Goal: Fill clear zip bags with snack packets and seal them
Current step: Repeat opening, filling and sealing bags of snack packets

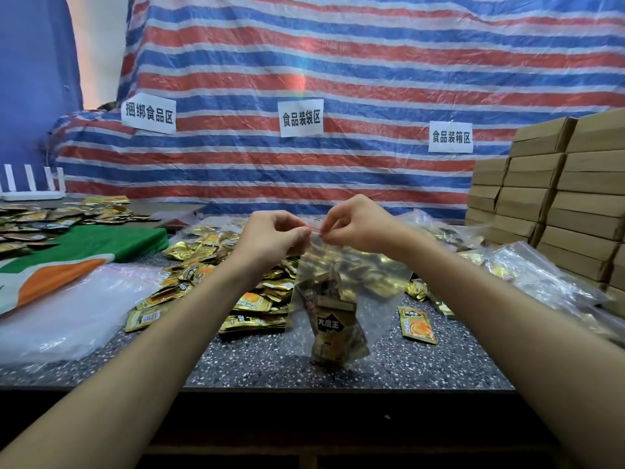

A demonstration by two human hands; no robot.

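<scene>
A clear zip bag (365,286) hangs upright above the speckled table (263,360), its bottom resting on the surface. Several gold and black snack packets (333,328) sit inside it. My left hand (270,236) and my right hand (355,221) both pinch the bag's red zip strip at the top, fingertips close together at the middle. A heap of loose gold snack packets (216,275) lies behind and left of the bag. One single packet (416,324) lies flat to the bag's right.
A pile of empty clear bags (64,316) lies at left on a green, orange and white cloth (101,245). Filled clear bags (541,279) lie at right before stacked cardboard boxes (554,198). A striped tarp with paper labels hangs behind. A white router (32,194) stands far left.
</scene>
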